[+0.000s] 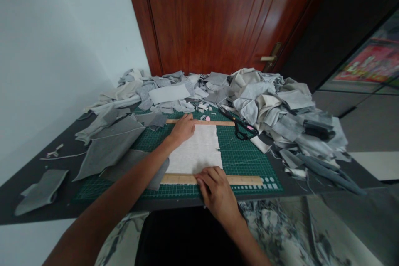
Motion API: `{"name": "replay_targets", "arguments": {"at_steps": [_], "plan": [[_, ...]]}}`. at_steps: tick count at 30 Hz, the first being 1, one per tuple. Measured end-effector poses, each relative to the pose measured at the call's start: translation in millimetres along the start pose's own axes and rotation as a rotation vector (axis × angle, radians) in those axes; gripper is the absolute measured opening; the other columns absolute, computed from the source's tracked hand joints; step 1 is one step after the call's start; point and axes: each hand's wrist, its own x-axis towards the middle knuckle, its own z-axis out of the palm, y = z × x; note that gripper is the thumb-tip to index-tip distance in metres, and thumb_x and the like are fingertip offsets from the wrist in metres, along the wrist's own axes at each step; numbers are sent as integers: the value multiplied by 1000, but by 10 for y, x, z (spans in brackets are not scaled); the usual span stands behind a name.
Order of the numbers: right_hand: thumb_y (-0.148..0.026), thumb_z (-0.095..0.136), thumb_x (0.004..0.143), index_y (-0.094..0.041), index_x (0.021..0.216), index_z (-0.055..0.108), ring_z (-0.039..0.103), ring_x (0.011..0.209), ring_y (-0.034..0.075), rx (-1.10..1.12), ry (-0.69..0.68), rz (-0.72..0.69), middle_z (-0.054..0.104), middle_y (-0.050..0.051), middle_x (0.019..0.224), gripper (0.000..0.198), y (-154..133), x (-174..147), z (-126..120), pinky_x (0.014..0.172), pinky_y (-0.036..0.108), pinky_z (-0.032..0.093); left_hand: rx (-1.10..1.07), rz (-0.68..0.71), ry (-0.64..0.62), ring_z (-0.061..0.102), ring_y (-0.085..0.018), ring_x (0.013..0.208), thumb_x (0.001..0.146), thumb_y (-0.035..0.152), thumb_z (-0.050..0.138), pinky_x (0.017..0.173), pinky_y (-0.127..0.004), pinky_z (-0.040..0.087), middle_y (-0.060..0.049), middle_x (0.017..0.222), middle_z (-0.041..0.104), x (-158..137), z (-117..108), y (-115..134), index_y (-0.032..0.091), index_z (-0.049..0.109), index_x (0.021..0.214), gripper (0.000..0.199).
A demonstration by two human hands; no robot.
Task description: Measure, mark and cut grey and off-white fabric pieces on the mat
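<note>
A piece of white fabric (196, 149) lies flat on the green cutting mat (240, 156), with a wooden ruler across its far edge and another across its near edge. My left hand (184, 128) is closed on the far wooden ruler (218, 123), its bent fingers at the fabric's top edge. At the near wooden ruler (243, 180), my right hand (215, 187) has its fingers curled over the wood and its thumb at the front edge. Black scissors (242, 128) rest on the mat to the right of the fabric.
Grey fabric pieces (114, 139) overlap the mat's left side. Heaps of grey and cream scraps (268, 99) line the back and right of the dark table (18, 191). A pink chalk-like piece (208, 119) sits beyond the far ruler. More scraps (271, 224) cover the floor below.
</note>
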Motion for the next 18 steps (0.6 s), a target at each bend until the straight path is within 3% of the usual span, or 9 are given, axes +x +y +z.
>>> {"name": "replay_targets", "arguments": {"at_steps": [6, 13, 18], "plan": [[-15, 57, 99, -21, 96, 69, 54, 96, 25, 34, 18, 15, 65, 7, 98, 14, -22, 37, -33, 89, 43, 45, 27, -83, 29, 54, -31, 104, 89, 9, 56, 96, -44, 48, -13, 96, 61, 44, 62, 132, 15, 73, 92, 18], [-12, 62, 93, -21, 88, 68, 53, 92, 24, 6, 25, 6, 60, 5, 89, 11, -21, 56, -32, 84, 39, 43, 84, -383, 70, 54, -37, 113, 95, 9, 46, 89, -44, 47, -26, 114, 63, 329, 320, 556, 4, 69, 107, 27], [-11, 64, 91, -21, 88, 69, 54, 91, 24, 5, 55, -3, 60, 4, 88, 11, -7, 48, -15, 80, 38, 41, 91, -490, 57, 58, -34, 115, 98, 8, 45, 90, -39, 48, -22, 115, 68, 446, 248, 572, 8, 73, 105, 28]]}}
